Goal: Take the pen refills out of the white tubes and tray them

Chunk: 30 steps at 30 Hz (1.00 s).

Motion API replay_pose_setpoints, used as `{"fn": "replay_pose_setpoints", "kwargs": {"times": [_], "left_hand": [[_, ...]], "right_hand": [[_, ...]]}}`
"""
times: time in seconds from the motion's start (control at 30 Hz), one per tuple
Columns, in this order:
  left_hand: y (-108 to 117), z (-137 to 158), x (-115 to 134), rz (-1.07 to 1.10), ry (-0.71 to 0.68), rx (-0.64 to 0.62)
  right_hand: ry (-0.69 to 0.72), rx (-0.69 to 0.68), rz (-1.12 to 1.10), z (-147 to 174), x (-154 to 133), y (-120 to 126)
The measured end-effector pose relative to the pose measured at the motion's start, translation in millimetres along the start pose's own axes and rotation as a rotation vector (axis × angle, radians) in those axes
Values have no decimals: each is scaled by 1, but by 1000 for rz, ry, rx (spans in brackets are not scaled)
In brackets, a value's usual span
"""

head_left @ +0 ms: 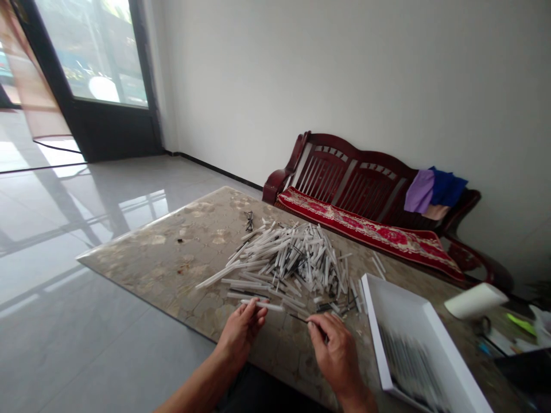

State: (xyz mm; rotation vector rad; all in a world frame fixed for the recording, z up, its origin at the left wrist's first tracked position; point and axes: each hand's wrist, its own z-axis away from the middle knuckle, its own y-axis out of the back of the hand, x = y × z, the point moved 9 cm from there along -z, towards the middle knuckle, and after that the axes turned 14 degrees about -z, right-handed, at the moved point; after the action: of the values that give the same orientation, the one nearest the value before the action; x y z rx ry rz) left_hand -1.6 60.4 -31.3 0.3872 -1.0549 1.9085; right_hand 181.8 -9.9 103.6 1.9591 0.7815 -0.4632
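My left hand [246, 322] pinches a slim white tube [270, 307] between thumb and fingers, its free end pointing right. A thin dark rod [298, 318] is gripped in my right hand [333, 344], its tip pointing left at the tube's end; whether the two touch I cannot tell. Just beyond both hands lies a heap of white and translucent tubes [297, 252], with some dark pieces mixed in. Right of my right hand stands an open white box [373, 321] with many thin dark rods [408, 361] lined up inside, blurred.
A patterned cover lies on the table [206, 229]. A white roll [476, 301] lies behind the box, near a bright green item [522, 324]. Past the table is a dark red wooden bench [357, 178] with cloths [434, 189] over its back. The table's left edge borders grey floor.
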Motion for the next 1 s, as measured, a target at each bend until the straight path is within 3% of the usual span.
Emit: {"fn": "replay_pose_setpoints", "kwargs": {"times": [0.5, 0.87, 1.0], "left_hand": [[-2, 0, 4, -73, -34, -14], [-26, -18, 15, -216, -197, -140], [-46, -19, 7, -237, -191, -252]], "right_hand": [[11, 6, 58, 1, -5, 0], [38, -20, 136, -17, -4, -6], [-2, 2, 34, -18, 0, -18]]}}
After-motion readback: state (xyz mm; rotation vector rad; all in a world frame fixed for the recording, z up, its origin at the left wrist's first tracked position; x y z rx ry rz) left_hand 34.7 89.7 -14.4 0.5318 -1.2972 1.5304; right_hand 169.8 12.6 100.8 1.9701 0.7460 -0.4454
